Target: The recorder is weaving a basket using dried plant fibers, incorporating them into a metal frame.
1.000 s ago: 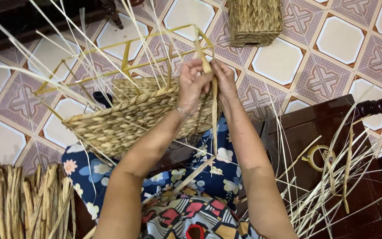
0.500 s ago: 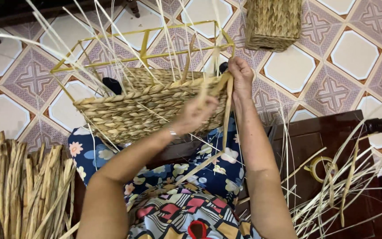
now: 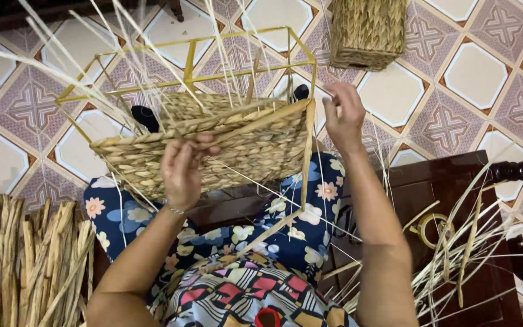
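Half-woven basket (image 3: pixel 213 145) at frame centre, on the lap

Left hand (image 3: pixel 181 171) fingers pinch the woven front wall; right hand (image 3: pixel 344 116) fingers close on a flat strand (image 3: pixel 307 157) at the corner. Best kept taut against the yellow wire frame (image 3: pixel 189 57); dried reeds (image 3: pixel 19 260) lower left.

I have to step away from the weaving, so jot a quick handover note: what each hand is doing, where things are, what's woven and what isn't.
Left hand: gripping the near woven wall of the half-made basket, which sits on the lap.
Right hand: raised at the basket's right corner, pinching a flat straw strand that hangs down.
Done: the lower walls are woven around the yellow wire frame.
Left: the upper frame is bare; loose stakes stick up.
Nearby: dried reed bundle at left, loose straw on the dark wooden furniture at right, finished basket on the tiled floor.
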